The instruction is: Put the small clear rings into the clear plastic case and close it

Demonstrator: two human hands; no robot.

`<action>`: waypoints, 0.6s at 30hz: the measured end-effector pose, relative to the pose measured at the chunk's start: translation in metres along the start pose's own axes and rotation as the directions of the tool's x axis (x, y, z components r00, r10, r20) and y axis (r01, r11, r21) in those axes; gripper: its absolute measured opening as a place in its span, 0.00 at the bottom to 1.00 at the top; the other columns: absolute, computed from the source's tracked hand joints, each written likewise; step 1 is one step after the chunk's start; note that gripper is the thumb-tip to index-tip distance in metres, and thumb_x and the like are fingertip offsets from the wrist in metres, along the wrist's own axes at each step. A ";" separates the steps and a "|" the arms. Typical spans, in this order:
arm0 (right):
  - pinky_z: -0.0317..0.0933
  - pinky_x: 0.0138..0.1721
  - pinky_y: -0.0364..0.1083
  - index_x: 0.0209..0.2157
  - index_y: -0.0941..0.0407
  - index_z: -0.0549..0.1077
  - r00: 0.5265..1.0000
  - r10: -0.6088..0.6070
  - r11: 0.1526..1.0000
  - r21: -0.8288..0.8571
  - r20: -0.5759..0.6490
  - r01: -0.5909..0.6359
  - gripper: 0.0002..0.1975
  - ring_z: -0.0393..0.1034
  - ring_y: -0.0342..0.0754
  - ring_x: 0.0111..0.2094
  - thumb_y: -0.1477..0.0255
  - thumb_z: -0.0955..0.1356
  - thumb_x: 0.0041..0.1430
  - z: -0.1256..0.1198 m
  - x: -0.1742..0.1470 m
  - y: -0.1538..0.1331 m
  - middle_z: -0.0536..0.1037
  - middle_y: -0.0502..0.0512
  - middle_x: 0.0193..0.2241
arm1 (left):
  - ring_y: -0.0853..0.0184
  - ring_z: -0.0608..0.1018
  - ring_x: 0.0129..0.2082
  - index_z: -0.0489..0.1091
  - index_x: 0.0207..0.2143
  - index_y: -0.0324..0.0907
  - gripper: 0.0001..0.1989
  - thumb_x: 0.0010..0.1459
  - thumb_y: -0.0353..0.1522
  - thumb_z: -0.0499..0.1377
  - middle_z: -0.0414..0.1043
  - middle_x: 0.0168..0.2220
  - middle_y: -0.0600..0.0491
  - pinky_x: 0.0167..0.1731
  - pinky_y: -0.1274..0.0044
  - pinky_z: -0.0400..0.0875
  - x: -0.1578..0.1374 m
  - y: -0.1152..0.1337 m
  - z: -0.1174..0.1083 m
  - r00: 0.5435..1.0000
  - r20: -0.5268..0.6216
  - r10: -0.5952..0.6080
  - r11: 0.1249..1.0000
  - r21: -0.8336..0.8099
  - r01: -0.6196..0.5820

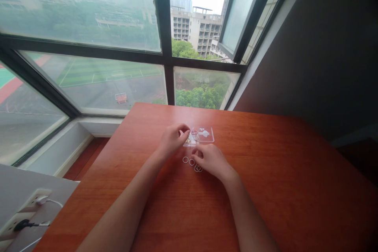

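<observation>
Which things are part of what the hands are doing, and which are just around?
Probably part of it:
- left hand, at the clear case
- right hand, by the white rings
- clear case, lying open
- white rings, on the table

Probably just around:
- white plug
- black plug
- window frame

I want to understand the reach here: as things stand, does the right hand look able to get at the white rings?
Probably yes: the right hand is right by the white rings, and nothing visible blocks the way. The left hand is farther off, near the box.
</observation>
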State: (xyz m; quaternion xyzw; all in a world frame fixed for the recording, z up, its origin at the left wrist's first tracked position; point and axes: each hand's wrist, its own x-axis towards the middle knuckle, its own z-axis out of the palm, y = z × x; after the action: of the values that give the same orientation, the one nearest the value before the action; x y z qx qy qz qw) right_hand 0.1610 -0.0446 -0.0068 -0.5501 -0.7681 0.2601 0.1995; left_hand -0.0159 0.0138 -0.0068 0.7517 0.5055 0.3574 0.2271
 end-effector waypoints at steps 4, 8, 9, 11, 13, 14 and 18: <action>0.50 0.26 0.39 0.30 0.51 0.77 0.997 -0.022 1.000 -0.005 0.073 0.023 0.05 0.67 0.41 0.26 0.73 0.68 0.53 0.002 -0.002 0.000 0.76 0.45 0.24 | 0.72 0.70 0.24 0.73 0.32 0.41 0.09 0.56 0.34 0.55 0.74 0.27 0.55 0.25 0.81 0.60 0.000 0.000 -0.001 1.000 0.003 -0.001 1.000 0.006 0.001; 0.50 0.27 0.39 0.32 0.52 0.76 1.000 -0.020 0.999 -0.045 0.023 0.021 0.06 0.67 0.41 0.26 0.74 0.67 0.55 0.002 0.000 -0.005 0.76 0.45 0.24 | 0.72 0.70 0.24 0.73 0.32 0.41 0.08 0.56 0.33 0.55 0.75 0.28 0.54 0.25 0.81 0.61 0.001 0.000 0.000 1.000 0.004 -0.002 1.000 -0.007 0.002; 0.50 0.27 0.40 0.32 0.52 0.76 1.000 -0.021 0.998 -0.056 0.001 0.021 0.06 0.67 0.41 0.26 0.73 0.67 0.55 0.002 0.000 -0.007 0.77 0.46 0.25 | 0.72 0.70 0.24 0.73 0.32 0.41 0.08 0.56 0.33 0.55 0.75 0.28 0.54 0.25 0.81 0.61 0.001 0.000 0.000 1.000 0.002 -0.005 1.000 -0.011 0.005; 0.50 0.27 0.40 0.33 0.51 0.76 1.000 -0.020 0.996 -0.085 -0.009 0.020 0.05 0.68 0.42 0.27 0.71 0.67 0.56 0.005 0.002 -0.012 0.77 0.46 0.26 | 0.71 0.70 0.24 0.74 0.32 0.41 0.08 0.56 0.33 0.55 0.75 0.28 0.55 0.25 0.80 0.61 0.001 0.000 0.000 1.000 0.000 -0.007 1.000 -0.019 0.007; 0.49 0.27 0.41 0.32 0.51 0.75 1.000 -0.012 0.991 -0.130 0.022 0.015 0.04 0.69 0.43 0.28 0.69 0.67 0.56 0.008 0.002 -0.017 0.78 0.47 0.27 | 0.71 0.70 0.24 0.74 0.32 0.41 0.08 0.55 0.33 0.55 0.75 0.28 0.55 0.25 0.80 0.61 0.001 0.001 0.000 1.000 -0.001 -0.009 1.000 -0.023 0.009; 0.49 0.27 0.41 0.32 0.51 0.75 0.999 -0.003 0.987 -0.159 0.036 0.009 0.04 0.70 0.43 0.29 0.69 0.68 0.56 0.010 0.002 -0.019 0.78 0.47 0.27 | 0.71 0.70 0.24 0.74 0.32 0.41 0.08 0.55 0.33 0.55 0.75 0.28 0.54 0.25 0.80 0.61 0.001 0.001 0.000 1.000 -0.003 -0.010 1.000 -0.024 0.010; 0.50 0.28 0.42 0.31 0.52 0.75 0.998 0.037 0.961 -0.275 0.049 -0.022 0.04 0.71 0.46 0.31 0.69 0.68 0.55 0.014 0.003 -0.023 0.79 0.50 0.29 | 0.71 0.70 0.24 0.74 0.32 0.41 0.08 0.55 0.33 0.55 0.75 0.27 0.54 0.24 0.81 0.61 0.001 0.002 0.000 1.000 0.007 -0.020 0.999 -0.040 0.020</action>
State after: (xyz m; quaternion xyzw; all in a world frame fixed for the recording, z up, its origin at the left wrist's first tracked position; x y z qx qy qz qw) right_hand 0.1343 -0.0504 -0.0032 -0.5766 -0.7935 0.1688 0.0971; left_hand -0.0151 0.0138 -0.0051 0.7431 0.5050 0.3628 0.2472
